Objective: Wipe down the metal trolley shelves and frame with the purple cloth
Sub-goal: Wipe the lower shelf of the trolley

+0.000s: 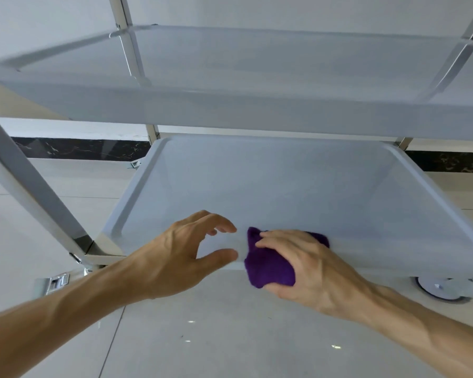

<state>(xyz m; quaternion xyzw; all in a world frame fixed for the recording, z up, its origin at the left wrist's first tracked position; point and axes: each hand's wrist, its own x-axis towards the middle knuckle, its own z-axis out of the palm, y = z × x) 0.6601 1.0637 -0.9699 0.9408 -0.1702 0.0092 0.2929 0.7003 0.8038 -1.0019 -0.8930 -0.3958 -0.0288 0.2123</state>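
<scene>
A bare, institutional-looking interior, possibly a clinic, canteen or service room; which one cannot be told. A steel trolley (pixel 257 110) with tray shelves stands on castors (pixel 438 289) over a floor (pixel 202 336) of large pale glossy tiles. Behind it runs a plain white wall (pixel 257 9) edged with a dark marble-patterned skirting (pixel 79 148).

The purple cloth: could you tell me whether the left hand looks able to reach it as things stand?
Probably yes. The left hand hovers open over the near edge of the lower shelf, thumb and fingers spread toward the purple cloth, with only a small bare gap between them. The right hand already grips the cloth, leaving its left side exposed.
</scene>
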